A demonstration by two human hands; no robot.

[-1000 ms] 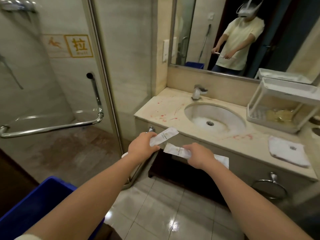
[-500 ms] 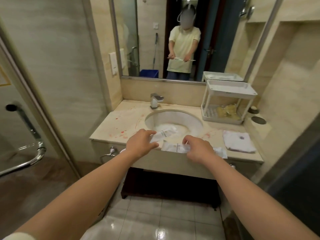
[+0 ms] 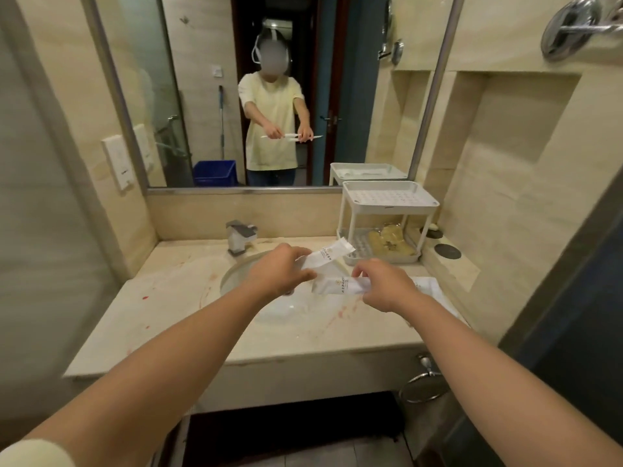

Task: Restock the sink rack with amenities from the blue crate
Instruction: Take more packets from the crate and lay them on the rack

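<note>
**Operator:** Report what changed in the last second.

**Technician:** The view has swung away from the shower door. The person now stands square to the beige marble tabletop (image 3: 161, 298). The blue plastic crate (image 3: 214, 172) shows only in the mirror, at 11 o'clock, behind the person.

**Operator:** Grip state, left to right?

**Technician:** Left hand (image 3: 279, 274): grip closed, thumb and fingers pinching one end of a white flat paper sachet (image 3: 332, 256), whose free end points to 1 o'clock above the oval white basin (image 3: 229, 278). Right hand (image 3: 384, 286): grip closed round a second white sachet (image 3: 337, 286), held level just beside the first. Both holds match the earlier frames.

**Operator:** Destination?

**Technician:** The white two-tier plastic rack (image 3: 387, 197) stands at 1 o'clock from the hands, at the rear right of the tabletop. Its upper tray shows bare perforated plastic, and yellowish packets (image 3: 387, 241) lie on the lower tray. The sachets are near the rack, not touching it.

**Operator:** Consequence for the task?

**Technician:** Judged: the carry is essentially complete. Placement of both sachets remains, and the upper tray is the likelier target.
</note>
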